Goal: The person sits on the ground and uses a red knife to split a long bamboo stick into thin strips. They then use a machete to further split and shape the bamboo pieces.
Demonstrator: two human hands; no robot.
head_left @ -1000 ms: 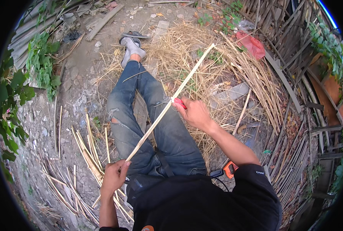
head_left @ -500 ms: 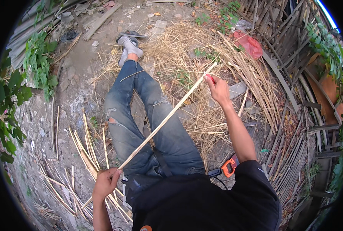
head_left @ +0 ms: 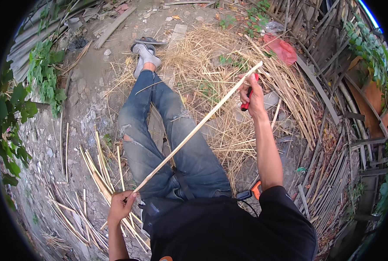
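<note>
A long pale strip of split wood or bamboo (head_left: pixel 197 127) runs slantwise over my legs, from lower left to upper right. My left hand (head_left: pixel 121 206) pinches its near end beside my hip. Close to the far end, my right hand (head_left: pixel 256 101) is closed around a red-and-black handled tool (head_left: pixel 246 105); any blade is hidden. Fingers of that hand also touch the strip just below its tip.
My outstretched jeans legs (head_left: pixel 148 117) lie between a bundle of split strips (head_left: pixel 99 172) on the left and heaped shavings (head_left: pixel 229 143) on the right. An orange-handled tool (head_left: pixel 256 190) rests by my right hip. More long strips (head_left: pixel 290 98) and a red plastic bag (head_left: pixel 281 48) lie farther off.
My right hand has moved slightly right and turned, showing more of the red-and-black handle. The strip's far end has swung up and right; my left hand keeps its hold.
</note>
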